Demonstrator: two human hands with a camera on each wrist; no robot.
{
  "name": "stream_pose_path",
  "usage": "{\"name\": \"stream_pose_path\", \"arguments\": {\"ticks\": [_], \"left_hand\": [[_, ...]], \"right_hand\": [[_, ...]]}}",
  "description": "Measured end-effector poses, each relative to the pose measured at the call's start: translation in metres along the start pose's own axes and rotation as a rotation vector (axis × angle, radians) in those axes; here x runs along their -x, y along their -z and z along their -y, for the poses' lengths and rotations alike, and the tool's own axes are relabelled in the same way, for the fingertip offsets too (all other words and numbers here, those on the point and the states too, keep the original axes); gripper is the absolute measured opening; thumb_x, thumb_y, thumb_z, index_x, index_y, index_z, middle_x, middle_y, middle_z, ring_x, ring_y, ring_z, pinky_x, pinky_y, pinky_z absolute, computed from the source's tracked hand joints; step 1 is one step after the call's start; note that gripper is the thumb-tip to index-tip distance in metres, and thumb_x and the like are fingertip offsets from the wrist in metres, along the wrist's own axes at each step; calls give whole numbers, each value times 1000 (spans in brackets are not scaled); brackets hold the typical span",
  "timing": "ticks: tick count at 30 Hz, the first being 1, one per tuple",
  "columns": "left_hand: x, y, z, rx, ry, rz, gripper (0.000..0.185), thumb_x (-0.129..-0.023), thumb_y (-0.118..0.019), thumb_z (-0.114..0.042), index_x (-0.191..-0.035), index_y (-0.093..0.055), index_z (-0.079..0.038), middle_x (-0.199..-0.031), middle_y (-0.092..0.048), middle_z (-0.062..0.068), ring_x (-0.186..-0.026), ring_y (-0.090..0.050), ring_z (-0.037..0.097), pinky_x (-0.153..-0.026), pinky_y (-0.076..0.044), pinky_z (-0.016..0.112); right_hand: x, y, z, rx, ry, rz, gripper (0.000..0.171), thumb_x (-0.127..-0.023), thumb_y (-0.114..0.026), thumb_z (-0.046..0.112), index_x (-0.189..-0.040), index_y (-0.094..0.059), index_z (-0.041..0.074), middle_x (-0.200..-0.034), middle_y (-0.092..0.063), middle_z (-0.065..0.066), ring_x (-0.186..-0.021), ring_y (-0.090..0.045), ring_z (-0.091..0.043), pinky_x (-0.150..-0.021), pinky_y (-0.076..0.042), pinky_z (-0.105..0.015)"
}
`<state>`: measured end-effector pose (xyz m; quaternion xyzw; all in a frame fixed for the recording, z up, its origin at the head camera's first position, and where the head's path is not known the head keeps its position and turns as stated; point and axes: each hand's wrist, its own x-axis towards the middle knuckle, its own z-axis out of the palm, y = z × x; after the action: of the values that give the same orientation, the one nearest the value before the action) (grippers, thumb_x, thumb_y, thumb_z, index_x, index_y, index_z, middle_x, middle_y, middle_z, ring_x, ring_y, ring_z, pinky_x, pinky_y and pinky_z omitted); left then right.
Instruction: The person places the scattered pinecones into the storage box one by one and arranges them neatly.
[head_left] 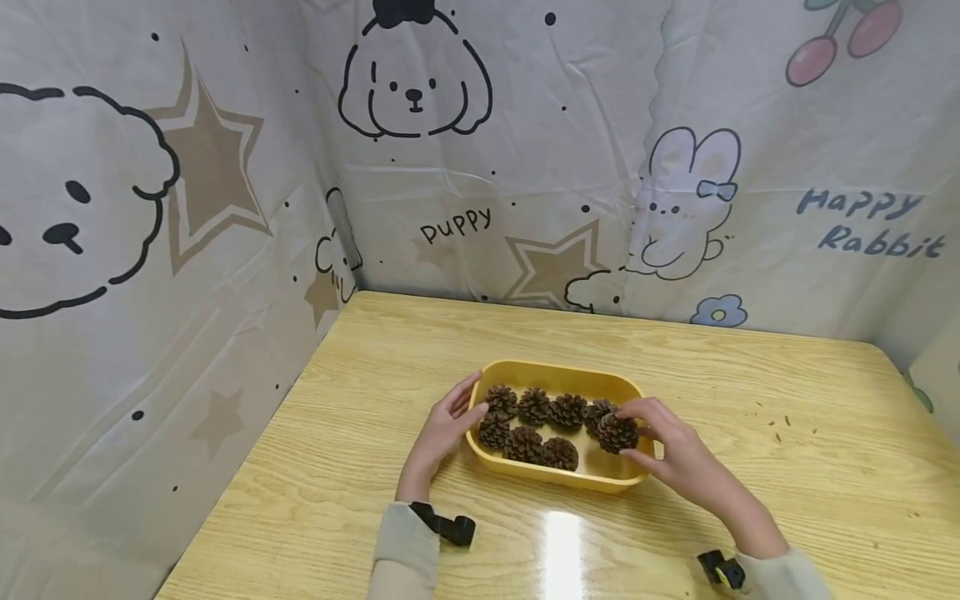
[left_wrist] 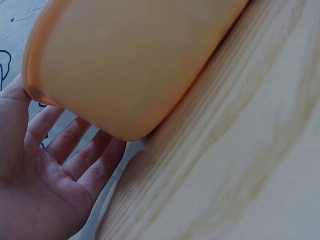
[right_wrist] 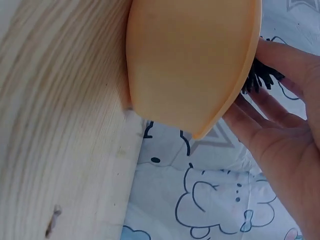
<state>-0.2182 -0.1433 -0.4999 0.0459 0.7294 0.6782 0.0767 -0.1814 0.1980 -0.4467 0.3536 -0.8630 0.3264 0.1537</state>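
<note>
A yellow plastic bin point(head_left: 525, 473) with rounded corners stands on the table, and several brown pine cones point(head_left: 568, 411) lie in it, mostly along its far and near sides. My left hand point(head_left: 442, 429) grips the bin's left end, thumb over the rim and fingers along the outside. In the left wrist view, that hand's fingers point(left_wrist: 75, 152) spread behind the bin's end wall. At the right end, my right hand point(head_left: 678, 454) pinches a pine cone point(head_left: 618, 434) between thumb and fingers. The right wrist view shows part of this pine cone point(right_wrist: 261, 76) above the rim, the wall hiding the rest.
The wooden table point(head_left: 337, 467) has small brown flakes point(head_left: 780, 429) scattered right of the bin. A printed cloth point(head_left: 525, 167) hangs behind the table and along its left side. Black straps with small mounts point(head_left: 450, 527) sit on both wrists.
</note>
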Motion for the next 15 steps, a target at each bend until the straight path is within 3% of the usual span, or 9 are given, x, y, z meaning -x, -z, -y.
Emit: {"name": "stream_pose_path", "arguments": {"ticks": [5, 15], "left_hand": [[0, 0, 0, 6, -1, -1, 60, -96, -64, -24, -150, -40, -25, -158, -37, 8, -145, -37, 30, -120, -33, 48], [0, -1, -2, 19, 5, -2, 60, -95, -65, -23, -150, -41, -26, -158, -37, 5, -146, -36, 29, -120, -33, 47]], "right_hand": [[-3, -2, 4, 21, 7, 74, 54, -70, -80, -7, -118, -57, 4, -116, -60, -7, -103, -62, -24, -81, -61, -30], [-10, -6, 11, 53, 11, 219, 50, -72, -81, -3, -114, -56, 6, -108, -59, -3, -95, -63, -22, -82, -59, -33]]}}
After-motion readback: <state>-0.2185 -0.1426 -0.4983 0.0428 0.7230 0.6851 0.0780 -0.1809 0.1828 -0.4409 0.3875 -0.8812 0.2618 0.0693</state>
